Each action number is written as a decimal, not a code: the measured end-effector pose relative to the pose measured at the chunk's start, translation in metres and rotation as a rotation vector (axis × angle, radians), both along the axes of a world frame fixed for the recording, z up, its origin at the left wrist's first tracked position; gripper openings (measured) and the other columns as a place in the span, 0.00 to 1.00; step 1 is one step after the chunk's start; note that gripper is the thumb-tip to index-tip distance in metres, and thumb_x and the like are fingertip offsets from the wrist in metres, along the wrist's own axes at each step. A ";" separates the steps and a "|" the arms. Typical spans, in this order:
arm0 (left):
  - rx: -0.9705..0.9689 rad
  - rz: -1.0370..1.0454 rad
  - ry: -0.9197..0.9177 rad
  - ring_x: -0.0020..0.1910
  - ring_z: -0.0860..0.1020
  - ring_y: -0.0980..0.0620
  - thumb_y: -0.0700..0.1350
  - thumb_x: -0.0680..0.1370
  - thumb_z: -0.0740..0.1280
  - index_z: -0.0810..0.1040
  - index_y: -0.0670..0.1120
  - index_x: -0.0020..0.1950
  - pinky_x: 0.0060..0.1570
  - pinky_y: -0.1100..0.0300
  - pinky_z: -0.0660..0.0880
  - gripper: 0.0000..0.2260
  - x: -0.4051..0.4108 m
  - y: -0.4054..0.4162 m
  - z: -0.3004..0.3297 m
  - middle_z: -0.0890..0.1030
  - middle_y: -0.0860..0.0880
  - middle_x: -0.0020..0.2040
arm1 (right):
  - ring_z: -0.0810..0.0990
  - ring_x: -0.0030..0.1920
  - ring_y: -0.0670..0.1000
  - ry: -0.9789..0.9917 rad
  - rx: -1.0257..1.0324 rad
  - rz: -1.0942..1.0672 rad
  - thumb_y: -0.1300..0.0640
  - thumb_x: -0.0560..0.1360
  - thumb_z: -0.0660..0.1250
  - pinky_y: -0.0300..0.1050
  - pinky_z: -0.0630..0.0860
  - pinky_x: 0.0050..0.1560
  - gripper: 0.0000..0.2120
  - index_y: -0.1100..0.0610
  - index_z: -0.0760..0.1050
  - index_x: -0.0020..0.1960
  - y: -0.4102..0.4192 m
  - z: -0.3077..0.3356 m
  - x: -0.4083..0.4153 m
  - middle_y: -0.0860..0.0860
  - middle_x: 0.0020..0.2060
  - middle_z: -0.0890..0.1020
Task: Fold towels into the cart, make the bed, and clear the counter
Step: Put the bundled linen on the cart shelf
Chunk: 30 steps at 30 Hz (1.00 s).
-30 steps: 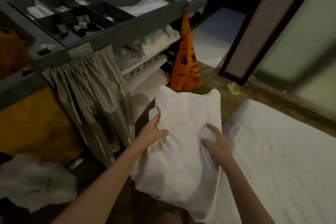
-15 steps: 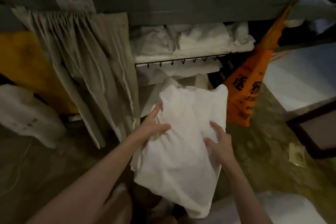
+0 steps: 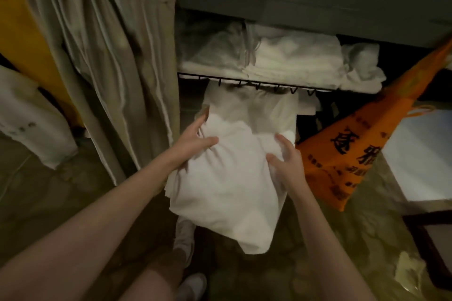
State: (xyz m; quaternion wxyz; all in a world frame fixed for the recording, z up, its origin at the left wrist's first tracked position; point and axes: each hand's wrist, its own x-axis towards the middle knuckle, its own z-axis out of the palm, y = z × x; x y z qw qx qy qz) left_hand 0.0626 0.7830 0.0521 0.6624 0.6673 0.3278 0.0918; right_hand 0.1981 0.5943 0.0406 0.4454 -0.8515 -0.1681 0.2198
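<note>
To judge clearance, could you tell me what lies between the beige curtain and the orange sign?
In the head view, the folded white towel, held by both hands, lies between the curtain and the sign.

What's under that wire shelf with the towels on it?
Under the wire shelf is a lower space of the cart. The far end of the folded white cloth, held by the left hand and right hand, pokes in. It hides whatever lies beneath and behind.

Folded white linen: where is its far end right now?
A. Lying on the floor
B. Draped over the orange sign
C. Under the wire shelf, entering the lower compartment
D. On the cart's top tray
C: the folded white linen, gripped by both hands, reaches beneath the wire shelf.
</note>
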 end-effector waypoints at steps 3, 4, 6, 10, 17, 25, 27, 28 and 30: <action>-0.017 0.049 -0.002 0.58 0.72 0.58 0.41 0.74 0.71 0.59 0.53 0.76 0.51 0.71 0.70 0.35 0.020 0.016 -0.020 0.70 0.56 0.64 | 0.64 0.69 0.50 -0.046 0.068 0.063 0.60 0.74 0.68 0.51 0.64 0.70 0.26 0.44 0.68 0.69 0.013 -0.009 0.027 0.42 0.63 0.67; -0.027 0.065 0.002 0.60 0.71 0.57 0.43 0.73 0.73 0.58 0.54 0.76 0.55 0.67 0.69 0.36 0.026 0.020 -0.024 0.70 0.55 0.64 | 0.66 0.69 0.51 -0.036 0.092 0.069 0.59 0.74 0.68 0.51 0.66 0.69 0.25 0.43 0.69 0.67 0.018 -0.013 0.036 0.42 0.63 0.68; -0.056 0.121 -0.006 0.61 0.70 0.56 0.43 0.72 0.73 0.58 0.55 0.76 0.60 0.63 0.67 0.37 0.034 0.028 -0.034 0.69 0.55 0.65 | 0.71 0.65 0.52 0.008 0.137 0.062 0.59 0.72 0.69 0.53 0.71 0.66 0.25 0.42 0.71 0.65 0.030 -0.021 0.052 0.47 0.64 0.71; -0.078 0.225 -0.064 0.65 0.71 0.52 0.39 0.72 0.73 0.61 0.54 0.75 0.58 0.62 0.71 0.36 0.053 0.055 -0.049 0.69 0.53 0.69 | 0.78 0.57 0.46 0.114 0.249 0.052 0.67 0.74 0.66 0.45 0.77 0.59 0.25 0.49 0.70 0.68 0.061 -0.035 0.071 0.51 0.62 0.75; -0.119 0.378 -0.081 0.47 0.76 0.62 0.36 0.75 0.68 0.66 0.49 0.70 0.35 0.74 0.73 0.25 0.108 0.104 -0.078 0.75 0.56 0.54 | 0.78 0.50 0.43 0.021 0.376 -0.069 0.67 0.72 0.71 0.36 0.77 0.50 0.24 0.61 0.68 0.65 0.126 -0.065 0.127 0.47 0.53 0.76; -0.242 0.528 -0.075 0.62 0.73 0.47 0.43 0.74 0.71 0.67 0.43 0.72 0.59 0.56 0.74 0.28 0.133 0.134 -0.136 0.74 0.47 0.64 | 0.74 0.60 0.49 0.099 0.390 -0.081 0.55 0.70 0.74 0.37 0.77 0.50 0.35 0.50 0.59 0.71 0.131 -0.118 0.134 0.49 0.63 0.69; -0.228 0.522 -0.100 0.65 0.72 0.44 0.49 0.67 0.77 0.67 0.45 0.73 0.64 0.48 0.71 0.37 0.132 0.131 -0.137 0.73 0.44 0.67 | 0.72 0.61 0.44 0.202 0.476 -0.027 0.53 0.71 0.72 0.34 0.75 0.50 0.40 0.43 0.51 0.74 0.113 -0.135 0.106 0.44 0.66 0.66; -0.217 0.526 -0.125 0.64 0.73 0.45 0.50 0.64 0.78 0.66 0.46 0.73 0.64 0.50 0.71 0.40 0.130 0.130 -0.138 0.73 0.44 0.68 | 0.71 0.62 0.43 0.222 0.515 -0.022 0.51 0.72 0.71 0.34 0.74 0.51 0.41 0.40 0.48 0.74 0.107 -0.142 0.097 0.42 0.69 0.64; -0.215 0.533 -0.189 0.61 0.73 0.50 0.48 0.68 0.76 0.64 0.48 0.74 0.56 0.57 0.73 0.38 0.127 0.122 -0.133 0.72 0.47 0.68 | 0.69 0.65 0.43 0.186 0.567 -0.041 0.51 0.74 0.69 0.37 0.73 0.56 0.40 0.37 0.47 0.74 0.106 -0.149 0.092 0.40 0.71 0.61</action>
